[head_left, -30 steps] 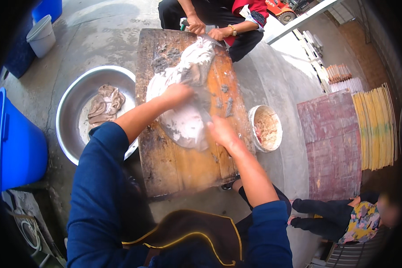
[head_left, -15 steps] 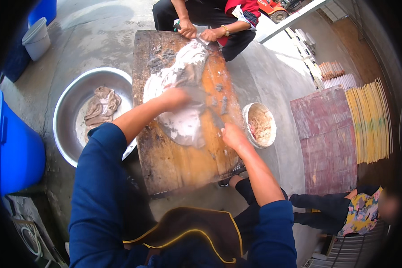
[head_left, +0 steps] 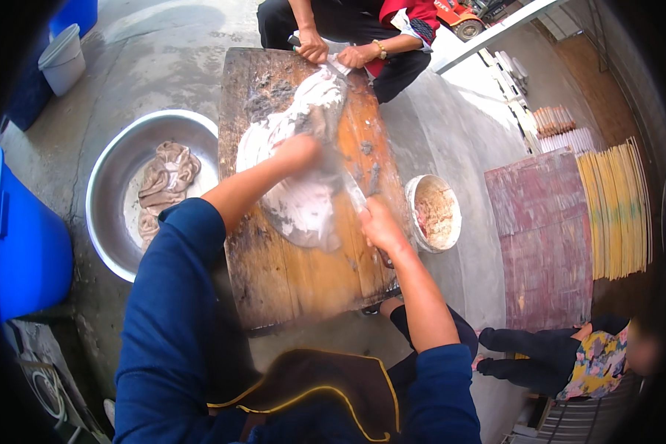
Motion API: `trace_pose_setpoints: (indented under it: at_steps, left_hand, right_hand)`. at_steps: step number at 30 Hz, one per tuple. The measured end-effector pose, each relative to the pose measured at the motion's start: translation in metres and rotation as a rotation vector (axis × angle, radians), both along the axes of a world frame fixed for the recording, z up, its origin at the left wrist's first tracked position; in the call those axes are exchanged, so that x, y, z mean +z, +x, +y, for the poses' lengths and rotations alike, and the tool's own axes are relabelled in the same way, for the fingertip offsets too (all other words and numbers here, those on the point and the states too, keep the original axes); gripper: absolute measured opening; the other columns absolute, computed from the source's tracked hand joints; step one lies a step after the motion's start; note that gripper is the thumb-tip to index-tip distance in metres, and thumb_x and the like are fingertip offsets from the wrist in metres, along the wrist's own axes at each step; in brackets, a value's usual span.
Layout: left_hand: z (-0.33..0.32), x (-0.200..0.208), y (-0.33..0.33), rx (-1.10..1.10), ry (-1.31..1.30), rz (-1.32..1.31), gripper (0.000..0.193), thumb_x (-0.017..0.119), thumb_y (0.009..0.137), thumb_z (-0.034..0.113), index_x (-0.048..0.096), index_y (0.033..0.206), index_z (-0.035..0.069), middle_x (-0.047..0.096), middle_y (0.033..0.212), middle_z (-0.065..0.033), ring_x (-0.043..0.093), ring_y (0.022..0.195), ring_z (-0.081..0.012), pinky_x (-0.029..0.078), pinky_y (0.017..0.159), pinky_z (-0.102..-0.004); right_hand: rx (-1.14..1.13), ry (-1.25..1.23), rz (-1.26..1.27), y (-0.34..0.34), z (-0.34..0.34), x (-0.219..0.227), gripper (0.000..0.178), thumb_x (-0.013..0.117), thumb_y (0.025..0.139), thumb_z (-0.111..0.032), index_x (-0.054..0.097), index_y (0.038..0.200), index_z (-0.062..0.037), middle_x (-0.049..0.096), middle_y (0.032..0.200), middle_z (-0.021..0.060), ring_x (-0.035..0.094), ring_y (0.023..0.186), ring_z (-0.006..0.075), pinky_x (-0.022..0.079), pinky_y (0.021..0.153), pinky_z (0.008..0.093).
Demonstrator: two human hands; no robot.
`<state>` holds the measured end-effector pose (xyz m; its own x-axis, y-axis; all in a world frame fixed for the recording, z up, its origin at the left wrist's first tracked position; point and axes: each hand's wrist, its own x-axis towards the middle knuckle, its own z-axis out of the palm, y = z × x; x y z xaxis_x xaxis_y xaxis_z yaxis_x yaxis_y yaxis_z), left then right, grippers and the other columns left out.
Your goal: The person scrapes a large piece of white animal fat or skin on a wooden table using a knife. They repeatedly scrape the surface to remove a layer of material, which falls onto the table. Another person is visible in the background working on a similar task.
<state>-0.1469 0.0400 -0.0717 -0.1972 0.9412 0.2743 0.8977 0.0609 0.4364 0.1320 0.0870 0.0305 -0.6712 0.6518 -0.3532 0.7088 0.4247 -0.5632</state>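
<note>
A soft, wet sheet (head_left: 314, 211), whitish with grey patches and looking like animal skin or tripe, lies spread along the wooden board (head_left: 274, 288). My left hand (head_left: 297, 154) is on its middle, blurred but rounded like a fist, gripping it. A knife (head_left: 354, 192) is in my right hand (head_left: 382, 223), closed round the handle at the board's right side. Its blade slants up and left to the sheet's right edge. Across the board, a co-worker's two hands (head_left: 333, 53) hold another blade at the sheet's far end.
Grey scrapings (head_left: 274, 96) dot the board. At left stand a metal basin (head_left: 111, 159) holding brownish folded pieces, a blue tub (head_left: 33, 237) and a whitish bucket (head_left: 63, 63). A white bucket (head_left: 455, 214) of pale scraps is right of the board. Another person (head_left: 592, 359) is at far right.
My right hand has shifted slightly left and down, and the knife blade shows more clearly. The left hand has moved a little up and right over the sheet.
</note>
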Motion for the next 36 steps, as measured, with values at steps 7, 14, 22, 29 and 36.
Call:
trace_pose_setpoints:
  at_steps: [7, 14, 22, 29, 36]
  left_hand:
    - [0.021, 0.013, 0.017, 0.38, -0.139, -0.236, 0.03, 0.055, 0.099, 0.03, 0.065, 0.095, 0.001, 0.072, 0.094, -0.0238, 0.069, 0.09, -0.043, 0.051, 0.085, -0.0547]
    - [-0.013, 0.024, 0.036, 0.373, 0.045, -0.093, 0.027, 0.061, 0.092, 0.021, 0.052, 0.108, 0.001, 0.07, 0.093, -0.0208, 0.065, 0.093, -0.0421, 0.046, 0.082, -0.0565]
    - [-0.038, 0.009, 0.029, 0.261, 0.229, 0.077, 0.018, 0.059, 0.088, 0.013, 0.053, 0.103, 0.006, 0.066, 0.09, -0.014, 0.061, 0.097, -0.0359, 0.041, 0.088, -0.0523]
    - [-0.038, 0.016, 0.021, 0.009, 0.014, 0.169, 0.009, 0.05, 0.091, 0.014, 0.054, 0.098, 0.009, 0.067, 0.082, -0.0113, 0.064, 0.089, -0.0357, 0.042, 0.085, -0.0514]
    - [-0.039, 0.023, 0.023, -0.032, -0.144, 0.196, 0.009, 0.05, 0.091, 0.013, 0.054, 0.098, 0.008, 0.067, 0.075, -0.0115, 0.067, 0.086, -0.0353, 0.043, 0.087, -0.0523]
  right_hand:
    - [0.152, 0.445, 0.182, -0.036, 0.019, -0.058, 0.023, 0.054, 0.101, -0.021, 0.059, 0.099, 0.0014, 0.064, 0.082, 0.0209, 0.064, 0.072, 0.0357, 0.053, 0.066, 0.0478]
    - [0.036, 0.338, -0.161, -0.074, -0.012, -0.043, 0.029, 0.055, 0.099, -0.024, 0.066, 0.104, 0.0028, 0.068, 0.108, 0.0275, 0.065, 0.105, 0.0447, 0.051, 0.091, 0.0514]
    - [0.124, 0.367, -0.172, -0.076, -0.006, -0.038, 0.028, 0.057, 0.094, -0.024, 0.068, 0.107, -0.0016, 0.07, 0.11, 0.0258, 0.067, 0.105, 0.0438, 0.052, 0.091, 0.0514]
    - [0.26, 0.395, -0.323, -0.08, -0.002, -0.031, 0.027, 0.056, 0.095, -0.02, 0.071, 0.105, -0.0001, 0.072, 0.104, 0.0232, 0.069, 0.1, 0.0411, 0.053, 0.088, 0.0488]
    - [0.063, 0.386, -0.246, -0.036, 0.028, -0.027, 0.028, 0.056, 0.098, -0.024, 0.067, 0.105, 0.0012, 0.07, 0.106, 0.0263, 0.067, 0.103, 0.0435, 0.052, 0.088, 0.0503]
